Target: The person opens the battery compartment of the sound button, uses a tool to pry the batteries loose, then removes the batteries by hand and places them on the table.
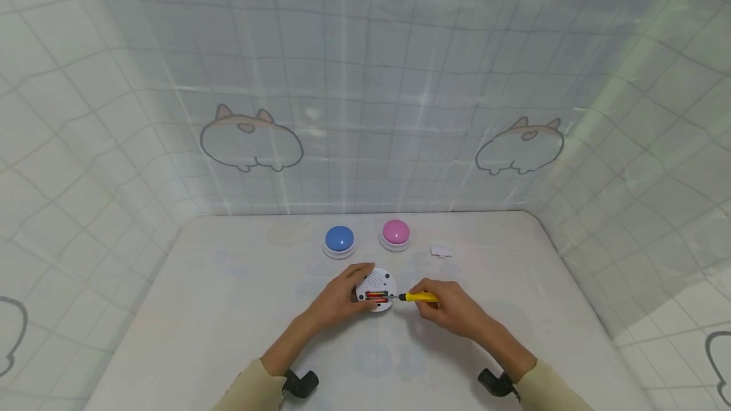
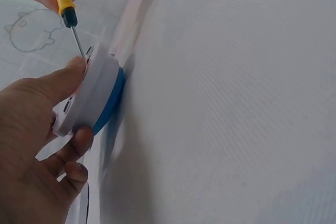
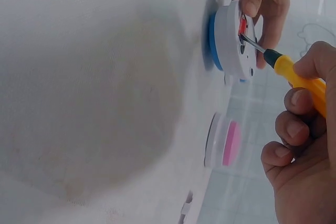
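The upturned button (image 1: 377, 278) sits near the middle of the table's (image 1: 228, 309) width, its blue dome (image 2: 112, 103) facing down and its white back up, with red batteries (image 1: 377, 295) showing in an open slot. The left hand (image 1: 339, 298) is partly closed about the rim, thumb over the back and fingers round the side; the right hand (image 1: 448, 306) is curled snugly round the yellow handle of a screwdriver (image 1: 421, 297), whose tip reaches into the slot at one end of the batteries. The casing looks like hard, smooth plastic — probably light, stiff, and a little slippery under bare fingers. Resting on a rounded dome, it may well rock or spin (how firmly it touches the table is hard to tell), so the rim is the sensible place to hold it, with the thumb clear of the metal shaft. The screwdriver should feel rigid and slim, best held by its handle; the batteries' ends and contacts call for only gentle pressure — metal there could bend or scratch. Beyond stand a blue-domed button (image 1: 339, 240) and a pink-domed button (image 1: 395, 233), with a small white piece (image 1: 440, 251) to the right.
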Available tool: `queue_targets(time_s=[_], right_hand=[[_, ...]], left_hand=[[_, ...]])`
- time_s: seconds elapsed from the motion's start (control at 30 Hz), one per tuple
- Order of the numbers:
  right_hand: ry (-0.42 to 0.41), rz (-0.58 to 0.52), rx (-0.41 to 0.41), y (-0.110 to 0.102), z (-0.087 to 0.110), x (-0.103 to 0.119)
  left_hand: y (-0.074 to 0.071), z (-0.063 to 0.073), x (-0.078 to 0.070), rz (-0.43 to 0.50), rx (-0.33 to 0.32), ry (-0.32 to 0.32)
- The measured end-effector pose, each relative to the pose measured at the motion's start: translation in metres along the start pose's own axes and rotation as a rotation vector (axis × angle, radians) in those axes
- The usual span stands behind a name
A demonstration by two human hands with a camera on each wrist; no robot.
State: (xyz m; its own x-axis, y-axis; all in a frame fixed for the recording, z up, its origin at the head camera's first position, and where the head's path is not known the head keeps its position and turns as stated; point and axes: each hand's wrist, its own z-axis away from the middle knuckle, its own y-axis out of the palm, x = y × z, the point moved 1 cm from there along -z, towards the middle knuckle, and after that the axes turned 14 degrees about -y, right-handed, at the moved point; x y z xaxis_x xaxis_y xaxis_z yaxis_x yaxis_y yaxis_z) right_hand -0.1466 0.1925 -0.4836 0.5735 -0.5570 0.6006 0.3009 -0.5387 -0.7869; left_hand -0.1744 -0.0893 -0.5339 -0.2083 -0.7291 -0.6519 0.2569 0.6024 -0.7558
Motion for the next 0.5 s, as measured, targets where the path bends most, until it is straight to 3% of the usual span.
queue_targets(time_s=[0.5], right_hand=[[0.046, 0.084, 0.005, -0.0067, -0.0002, 0.0009]], left_hand=[[0.0025, -0.0016, 0.0005, -0.021, -0.03, 0.017]])
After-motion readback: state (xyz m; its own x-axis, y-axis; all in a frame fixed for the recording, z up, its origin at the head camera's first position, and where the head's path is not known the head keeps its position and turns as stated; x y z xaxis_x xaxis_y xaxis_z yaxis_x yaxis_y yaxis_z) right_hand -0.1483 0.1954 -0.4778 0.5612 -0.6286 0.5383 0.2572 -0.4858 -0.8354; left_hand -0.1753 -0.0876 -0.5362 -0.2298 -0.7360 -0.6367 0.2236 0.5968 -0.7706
